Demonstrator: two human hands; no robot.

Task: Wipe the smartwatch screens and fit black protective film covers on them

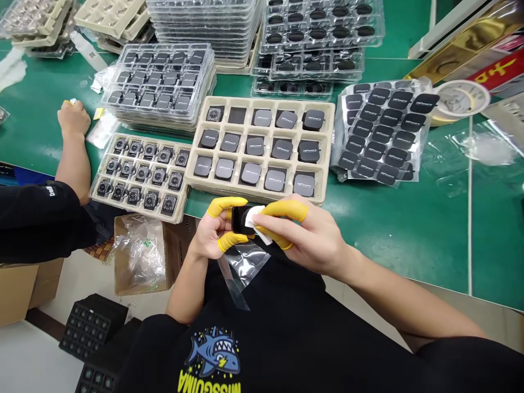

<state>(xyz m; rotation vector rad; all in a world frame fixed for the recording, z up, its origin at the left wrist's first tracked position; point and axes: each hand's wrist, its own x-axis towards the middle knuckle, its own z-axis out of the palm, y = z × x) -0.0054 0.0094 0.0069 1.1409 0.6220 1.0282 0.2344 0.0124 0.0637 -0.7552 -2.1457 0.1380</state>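
A single view, worn on the person's head, looks forward and steeply down; the person's own torso fills the bottom edge, so it sits close above the left hand (213,232) and right hand (303,234); farther forward it takes in the green counter (409,218) up to its stacked trays (204,22); a co-worker's arm (73,158) enters from the left edge.

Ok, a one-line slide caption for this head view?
Left hand holds a small black module while right hand wipes it with white cloth, beside tray.
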